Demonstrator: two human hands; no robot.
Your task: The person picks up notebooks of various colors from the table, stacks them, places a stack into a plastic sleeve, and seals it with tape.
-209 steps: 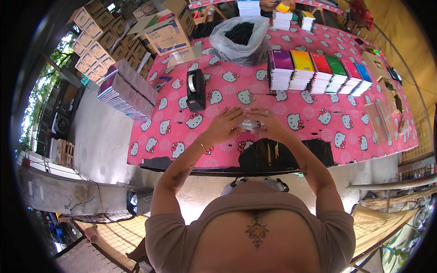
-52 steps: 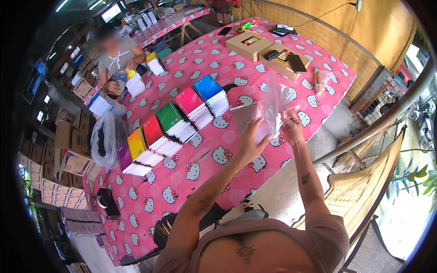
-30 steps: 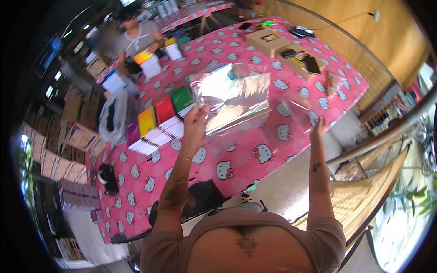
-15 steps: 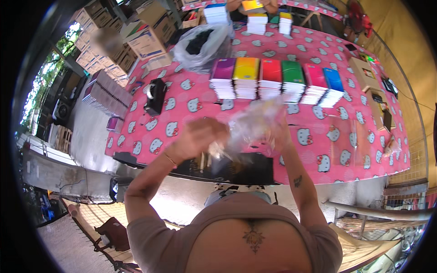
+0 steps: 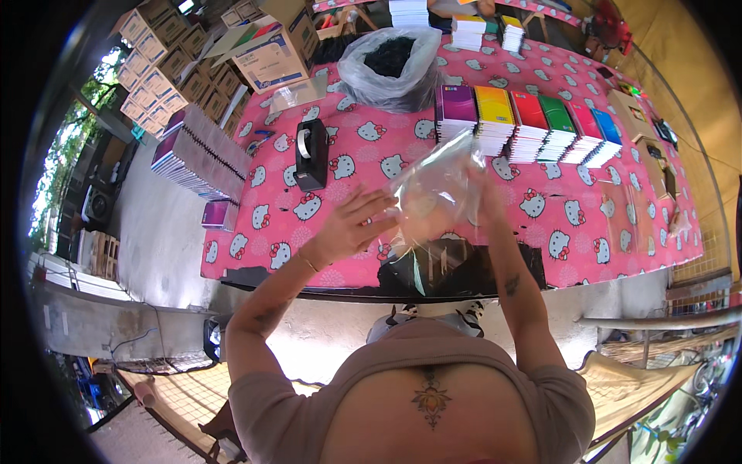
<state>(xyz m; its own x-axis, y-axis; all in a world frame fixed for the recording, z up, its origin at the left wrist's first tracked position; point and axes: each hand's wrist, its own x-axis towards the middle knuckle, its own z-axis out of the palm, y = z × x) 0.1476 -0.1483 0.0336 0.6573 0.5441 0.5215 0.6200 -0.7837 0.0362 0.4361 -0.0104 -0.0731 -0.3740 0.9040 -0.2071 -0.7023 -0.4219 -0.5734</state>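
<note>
A clear plastic bag is held up over the near part of the table, creased and shiny. My right hand grips its right side, the fingers blurred and partly behind the film. My left hand is at the bag's left edge with fingers stretched and apart, the fingertips by the film. Beyond the bag stand stacks of spiral notebooks in a row: purple, yellow, red, green, pink and blue.
A pink patterned cloth covers the table. On it are a black case with a pale handle and a large plastic sack of black stuff. Tall notebook stacks stand left; cartons are behind. Another person's hand shows at the far side.
The crumpled, blurred bag is now spread flatter between my hands. My left fingers have gone from bunched to stretched. The view has shifted, so the table's things appear further right.
</note>
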